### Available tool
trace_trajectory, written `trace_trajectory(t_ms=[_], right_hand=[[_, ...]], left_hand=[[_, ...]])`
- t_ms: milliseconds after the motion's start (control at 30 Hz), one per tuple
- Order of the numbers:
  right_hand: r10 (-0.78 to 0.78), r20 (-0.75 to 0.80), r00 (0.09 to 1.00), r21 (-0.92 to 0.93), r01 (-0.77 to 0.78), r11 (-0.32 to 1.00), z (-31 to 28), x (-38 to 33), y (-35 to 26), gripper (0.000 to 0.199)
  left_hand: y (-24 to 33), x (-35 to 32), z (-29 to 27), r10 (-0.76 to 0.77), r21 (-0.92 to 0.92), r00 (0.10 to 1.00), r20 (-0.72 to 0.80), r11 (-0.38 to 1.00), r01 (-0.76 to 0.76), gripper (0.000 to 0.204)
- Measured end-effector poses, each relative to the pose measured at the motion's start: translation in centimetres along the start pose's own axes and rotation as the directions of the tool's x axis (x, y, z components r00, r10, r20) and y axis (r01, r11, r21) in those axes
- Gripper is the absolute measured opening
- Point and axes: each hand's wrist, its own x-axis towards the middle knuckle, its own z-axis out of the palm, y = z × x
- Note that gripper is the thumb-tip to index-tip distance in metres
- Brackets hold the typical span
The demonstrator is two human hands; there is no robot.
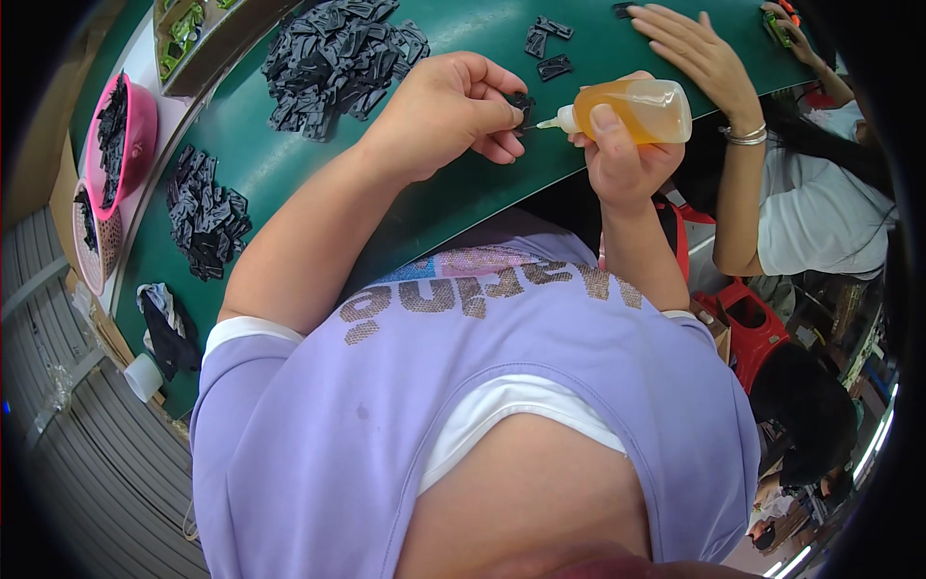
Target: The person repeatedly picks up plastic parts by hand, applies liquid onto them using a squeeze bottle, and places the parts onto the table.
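My left hand pinches a small black plastic part between thumb and fingers, above the green table. Wrapped in my right hand is a clear squeeze bottle of amber liquid, tipped on its side. Its thin needle tip points left and reaches the black part or lies just beside it; whether they touch I cannot tell. Beyond my hands a few loose black parts lie on the table. A big heap of similar parts is spread behind my left forearm.
A smaller heap of black parts lies at the left, near a pink basket holding more. A box with green pieces stands at the far left. At the right, a co-worker's hand rests over the table. A red stool stands below.
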Motion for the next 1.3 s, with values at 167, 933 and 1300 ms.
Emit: trace_trajectory(t_ms=[167,933,1300], right_hand=[[-0.13,0.134,0.983,-0.162,0.151,0.975,-1.1,0.5,0.8,0.015],[0.034,-0.157,0.987,0.265,0.009,0.964,-1.0,1.1,0.3,0.017],[0.019,-0.108,0.994,0.239,0.007,0.971,-1.1,1.6,0.4,0.018]], left_hand=[[0.5,0.0,0.1,0.004,0.01,1.0,-0.008,1.0,-0.004,0.029],[5.0,3.2,-5.9,0.652,0.959,0.704,-0.282,0.184,0.214,0.027],[6.1,3.3,-9.1,0.397,0.917,0.833,-0.384,0.269,0.294,0.026]])
